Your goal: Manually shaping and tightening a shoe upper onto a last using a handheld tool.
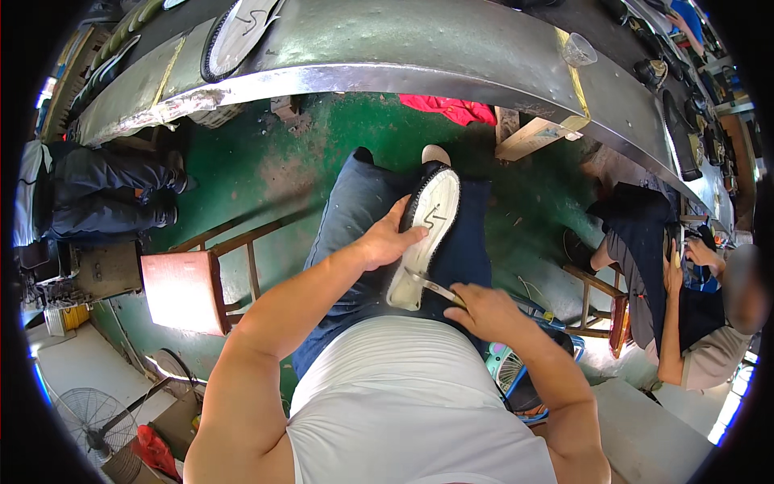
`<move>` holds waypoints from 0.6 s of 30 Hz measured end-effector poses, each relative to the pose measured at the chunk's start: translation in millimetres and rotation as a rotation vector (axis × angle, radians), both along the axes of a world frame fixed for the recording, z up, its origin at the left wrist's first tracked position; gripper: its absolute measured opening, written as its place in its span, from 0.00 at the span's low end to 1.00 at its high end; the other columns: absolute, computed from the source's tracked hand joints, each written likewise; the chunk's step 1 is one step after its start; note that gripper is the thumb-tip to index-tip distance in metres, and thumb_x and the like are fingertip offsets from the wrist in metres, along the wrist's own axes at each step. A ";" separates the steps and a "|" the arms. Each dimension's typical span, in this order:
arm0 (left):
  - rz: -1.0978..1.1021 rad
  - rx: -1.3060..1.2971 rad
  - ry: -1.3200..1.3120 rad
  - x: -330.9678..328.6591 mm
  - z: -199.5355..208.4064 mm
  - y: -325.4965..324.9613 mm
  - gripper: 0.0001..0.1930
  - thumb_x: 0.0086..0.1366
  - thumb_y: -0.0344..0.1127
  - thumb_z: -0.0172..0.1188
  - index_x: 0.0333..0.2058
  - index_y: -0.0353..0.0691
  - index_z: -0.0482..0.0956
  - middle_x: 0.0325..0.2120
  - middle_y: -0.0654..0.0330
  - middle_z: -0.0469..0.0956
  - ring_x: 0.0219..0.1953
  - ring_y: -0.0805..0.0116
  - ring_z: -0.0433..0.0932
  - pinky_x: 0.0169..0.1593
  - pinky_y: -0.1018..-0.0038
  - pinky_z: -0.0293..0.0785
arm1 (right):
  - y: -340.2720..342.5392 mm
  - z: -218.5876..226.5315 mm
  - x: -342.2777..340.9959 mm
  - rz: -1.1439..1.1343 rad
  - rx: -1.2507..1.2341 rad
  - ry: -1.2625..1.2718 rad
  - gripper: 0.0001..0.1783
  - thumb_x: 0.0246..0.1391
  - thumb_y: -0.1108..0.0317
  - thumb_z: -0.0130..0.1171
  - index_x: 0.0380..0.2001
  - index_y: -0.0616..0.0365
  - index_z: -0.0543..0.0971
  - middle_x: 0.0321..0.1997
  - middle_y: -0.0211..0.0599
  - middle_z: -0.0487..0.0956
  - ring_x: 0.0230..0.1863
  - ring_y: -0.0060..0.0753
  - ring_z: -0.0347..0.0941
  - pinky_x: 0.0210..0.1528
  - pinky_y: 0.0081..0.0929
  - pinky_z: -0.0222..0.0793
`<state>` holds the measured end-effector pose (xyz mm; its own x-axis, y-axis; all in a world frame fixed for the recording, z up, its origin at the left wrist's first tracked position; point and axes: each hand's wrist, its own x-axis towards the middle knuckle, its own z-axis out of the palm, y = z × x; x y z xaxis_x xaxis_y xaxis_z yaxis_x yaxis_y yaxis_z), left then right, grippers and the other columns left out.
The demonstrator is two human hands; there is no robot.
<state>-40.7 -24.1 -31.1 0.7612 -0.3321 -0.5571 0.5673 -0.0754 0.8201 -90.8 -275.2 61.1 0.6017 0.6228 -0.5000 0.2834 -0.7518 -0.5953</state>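
Observation:
Across my lap lies a shoe [434,211], its pale, unfinished bottom facing up, with a dark scribbled mark on it and a black ridged edge around it. My left hand [393,240] grips its left side, the thumb resting on the pale face. My right hand [488,311] is closed round a slim metal hand tool [436,288] with a curved tip. That tip touches or hovers just over the shoe's narrow end near my waist; I cannot tell which. The tool's exact kind is unclear, as my fingers cover its lower part.
A metal-topped bench [379,48] runs across the far side, bearing another pale-bottomed shoe [238,36] and a clear cup [579,50]. A stool [185,292] stands left. One person [673,298] sits working at right; another's legs [113,194] show left. A fan [93,427] stands lower left.

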 end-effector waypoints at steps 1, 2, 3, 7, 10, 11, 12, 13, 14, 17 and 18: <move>-0.003 0.000 0.002 -5.0 3.4 -3.9 0.45 0.70 0.40 0.60 0.73 0.40 0.38 0.67 0.49 0.59 0.68 0.61 0.59 0.70 0.68 0.52 | -4.0 -6.7 -3.6 -0.003 0.000 0.002 0.21 0.65 0.55 0.53 0.46 0.64 0.76 0.43 0.58 0.81 0.42 0.64 0.77 0.46 0.53 0.71; 0.016 0.055 -0.046 -12.5 7.7 -8.6 0.43 0.71 0.42 0.58 0.73 0.41 0.38 0.67 0.49 0.58 0.69 0.60 0.58 0.71 0.68 0.51 | -7.8 -16.3 -7.0 -0.063 0.010 0.088 0.22 0.65 0.53 0.51 0.45 0.64 0.76 0.41 0.58 0.81 0.41 0.64 0.77 0.45 0.52 0.71; 0.025 0.109 -0.096 -20.6 13.7 -12.6 0.42 0.72 0.43 0.56 0.73 0.42 0.37 0.68 0.48 0.58 0.69 0.59 0.57 0.71 0.69 0.50 | -9.9 -21.8 -11.0 -0.133 0.021 0.174 0.23 0.66 0.51 0.50 0.44 0.63 0.76 0.39 0.59 0.81 0.40 0.63 0.77 0.44 0.51 0.72; -0.045 -0.089 -0.078 -74.5 2.0 7.0 0.45 0.72 0.38 0.52 0.74 0.49 0.28 0.73 0.47 0.43 0.74 0.58 0.46 0.73 0.70 0.43 | -17.6 -31.3 -3.7 -0.081 0.059 0.222 0.24 0.68 0.51 0.47 0.41 0.64 0.77 0.35 0.55 0.82 0.34 0.57 0.79 0.38 0.45 0.74; 0.000 -0.132 -0.047 -82.6 -17.1 2.0 0.44 0.73 0.34 0.51 0.74 0.51 0.28 0.74 0.53 0.36 0.75 0.63 0.39 0.73 0.71 0.38 | -25.9 -11.4 12.2 -0.255 0.069 0.644 0.23 0.69 0.51 0.47 0.39 0.63 0.78 0.32 0.46 0.83 0.24 0.41 0.79 0.29 0.36 0.73; 0.038 -0.083 -0.075 -82.3 -23.4 -1.7 0.43 0.73 0.33 0.51 0.74 0.51 0.28 0.74 0.55 0.38 0.74 0.64 0.40 0.73 0.72 0.39 | -28.5 -9.3 12.3 -0.254 0.068 0.643 0.23 0.69 0.51 0.47 0.39 0.63 0.78 0.32 0.46 0.83 0.24 0.41 0.79 0.29 0.36 0.73; 0.115 -0.134 -0.052 -81.7 -20.0 -8.1 0.43 0.72 0.31 0.51 0.74 0.52 0.30 0.74 0.55 0.42 0.73 0.65 0.45 0.72 0.72 0.43 | -31.2 -6.6 8.0 -0.442 0.136 0.604 0.24 0.69 0.50 0.47 0.40 0.63 0.78 0.31 0.43 0.82 0.22 0.35 0.77 0.25 0.32 0.72; 0.119 -0.135 -0.047 -81.3 -16.3 -7.8 0.43 0.72 0.31 0.51 0.74 0.52 0.30 0.74 0.55 0.42 0.73 0.65 0.45 0.72 0.72 0.43 | -31.5 -3.8 3.7 -0.627 0.203 0.560 0.24 0.69 0.50 0.47 0.40 0.62 0.78 0.31 0.39 0.82 0.19 0.28 0.75 0.22 0.29 0.71; 0.135 -0.151 -0.016 -81.2 -13.0 -6.9 0.43 0.72 0.30 0.51 0.74 0.54 0.30 0.73 0.55 0.45 0.72 0.65 0.48 0.71 0.72 0.46 | -22.1 -5.2 -3.4 -0.770 0.367 0.436 0.23 0.69 0.52 0.47 0.40 0.64 0.76 0.29 0.43 0.81 0.22 0.35 0.77 0.27 0.33 0.72; 0.086 -0.116 -0.048 -68.8 2.4 -11.5 0.44 0.72 0.29 0.50 0.74 0.57 0.29 0.72 0.55 0.50 0.70 0.66 0.53 0.70 0.73 0.50 | -1.0 -77.4 -12.4 -0.539 0.076 -0.033 0.20 0.70 0.56 0.44 0.40 0.65 0.75 0.27 0.44 0.79 0.26 0.40 0.78 0.32 0.35 0.73; 0.116 -0.159 0.031 -69.0 1.6 -7.8 0.44 0.72 0.29 0.50 0.74 0.57 0.28 0.71 0.55 0.50 0.69 0.66 0.54 0.70 0.73 0.51 | 6.6 -68.4 -4.8 -0.495 0.109 -0.024 0.19 0.70 0.59 0.43 0.39 0.67 0.74 0.28 0.51 0.80 0.32 0.53 0.79 0.38 0.42 0.74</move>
<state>-109.6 -31.9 -29.4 0.7828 -0.3290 -0.5283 0.5897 0.1211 0.7985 -95.6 -268.7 -7.3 0.8484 0.3080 -0.4304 -0.0762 -0.7336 -0.6753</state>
